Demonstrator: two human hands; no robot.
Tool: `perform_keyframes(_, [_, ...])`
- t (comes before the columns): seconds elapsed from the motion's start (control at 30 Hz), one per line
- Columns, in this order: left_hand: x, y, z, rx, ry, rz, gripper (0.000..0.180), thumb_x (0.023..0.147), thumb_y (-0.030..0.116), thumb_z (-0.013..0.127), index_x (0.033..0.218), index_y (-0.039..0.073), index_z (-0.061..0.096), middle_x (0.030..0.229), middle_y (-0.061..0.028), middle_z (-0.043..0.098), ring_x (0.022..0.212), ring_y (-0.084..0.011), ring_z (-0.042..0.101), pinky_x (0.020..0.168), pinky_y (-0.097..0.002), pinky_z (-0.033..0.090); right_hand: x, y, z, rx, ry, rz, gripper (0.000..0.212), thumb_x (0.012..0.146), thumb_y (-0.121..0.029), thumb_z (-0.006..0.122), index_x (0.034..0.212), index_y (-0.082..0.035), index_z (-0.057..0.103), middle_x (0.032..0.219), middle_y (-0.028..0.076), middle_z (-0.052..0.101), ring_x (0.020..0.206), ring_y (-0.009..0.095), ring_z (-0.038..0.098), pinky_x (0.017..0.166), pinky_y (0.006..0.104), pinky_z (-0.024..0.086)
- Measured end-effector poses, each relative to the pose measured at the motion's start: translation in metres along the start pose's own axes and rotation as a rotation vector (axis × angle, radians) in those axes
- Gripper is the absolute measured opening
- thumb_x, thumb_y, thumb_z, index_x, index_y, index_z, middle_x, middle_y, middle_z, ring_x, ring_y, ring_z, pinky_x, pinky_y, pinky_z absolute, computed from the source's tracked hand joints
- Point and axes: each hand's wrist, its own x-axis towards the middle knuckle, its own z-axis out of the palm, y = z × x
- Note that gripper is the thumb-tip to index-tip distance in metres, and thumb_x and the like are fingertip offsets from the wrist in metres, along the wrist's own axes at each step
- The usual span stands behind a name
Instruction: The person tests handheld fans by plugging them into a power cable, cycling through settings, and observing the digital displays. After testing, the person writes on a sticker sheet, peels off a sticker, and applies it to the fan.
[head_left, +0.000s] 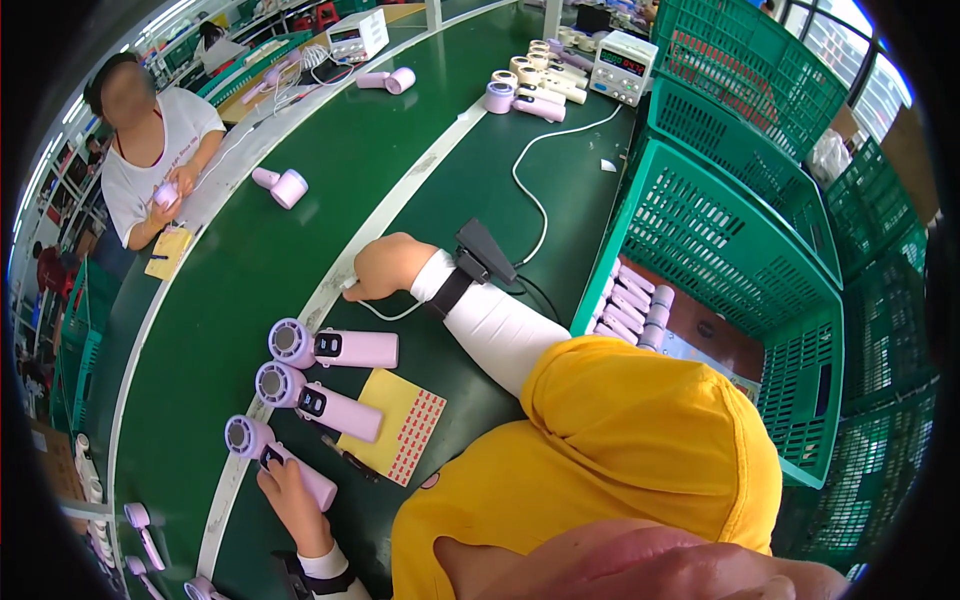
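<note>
My left hand (293,505) is at the nearest handheld fan (312,485), its fingers curled on the lilac handle by the dark display. This fan lies on the bench with its round head toward the left. My right hand (392,268) is closed at the white strip, pinching the end of a white cable (402,315); the plug is mostly hidden by the fingers. Between my hands lie two more lilac fans, a middle fan (345,412) and a far fan (360,349). Beside them is a yellow pad (385,390) with a sheet of red stickers (417,432) and a dark pen (355,462).
Green crates (740,220) stand at the right; the nearest holds several lilac fans (625,305). A power supply (622,68) sits at the back beside several cream and lilac fans (540,80). Across the bench a person (160,150) holds a fan. Another fan (288,189) lies mid-bench.
</note>
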Motion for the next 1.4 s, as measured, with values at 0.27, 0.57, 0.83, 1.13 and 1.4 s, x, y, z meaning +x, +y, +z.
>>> perform_keyframes(0.27, [-0.003,0.015,0.027,0.171,-0.012,0.112,0.037,0.082,0.013,0.06,0.111,-0.007,0.049,0.099,-0.0201,0.054,0.09,-0.0287,0.053,0.08,-0.0403,0.045,0.007,-0.011,0.016,0.077,-0.124,-0.195,0.06,0.073,-0.054,0.059,0.069,0.005,0.065,0.064,0.023,0.062,0.062,0.037,0.064,0.059,0.0447,0.049])
perform_keyframes(0.57, [0.003,0.039,0.039,0.171,-0.017,0.172,0.033,0.083,0.018,0.055,0.102,-0.008,0.05,0.084,-0.0238,0.06,0.08,-0.0389,0.061,0.071,-0.0436,0.048,0.017,-0.013,0.029,0.296,-0.116,-0.277,0.04,0.078,-0.036,0.064,0.083,0.003,0.063,0.077,0.017,0.064,0.07,0.028,0.06,0.066,0.0355,0.047])
perform_keyframes(0.83, [0.005,0.044,0.027,0.24,-0.148,0.14,0.033,0.088,0.025,0.055,0.098,-0.006,0.053,0.071,-0.0172,0.055,0.063,-0.0293,0.053,0.061,-0.0375,0.042,-0.004,-0.049,0.011,0.294,-0.18,-0.216,0.054,0.077,-0.041,0.071,0.103,0.006,0.06,0.085,0.012,0.064,0.076,0.019,0.059,0.07,0.0292,0.047])
perform_keyframes(1.13, [0.005,0.085,0.001,0.316,0.007,0.221,0.025,0.084,0.022,0.057,0.09,-0.002,0.058,0.073,-0.0109,0.058,0.066,-0.0236,0.056,0.061,-0.0336,0.044,0.004,-0.044,0.015,0.866,-0.416,-0.084,0.042,0.074,-0.035,0.072,0.09,0.003,0.065,0.079,0.01,0.064,0.071,0.014,0.061,0.063,0.0244,0.047])
perform_keyframes(1.4, [0.0,0.142,0.081,-0.35,-0.199,0.242,0.035,0.087,0.012,0.06,0.111,-0.006,0.041,0.091,-0.0103,0.057,0.078,-0.014,0.059,0.065,-0.027,0.048,-0.024,-0.083,-0.013,1.45,-0.059,-0.426,0.031,0.089,-0.025,0.062,0.106,0.0,0.056,0.092,0.005,0.062,0.077,0.009,0.059,0.066,0.022,0.048])
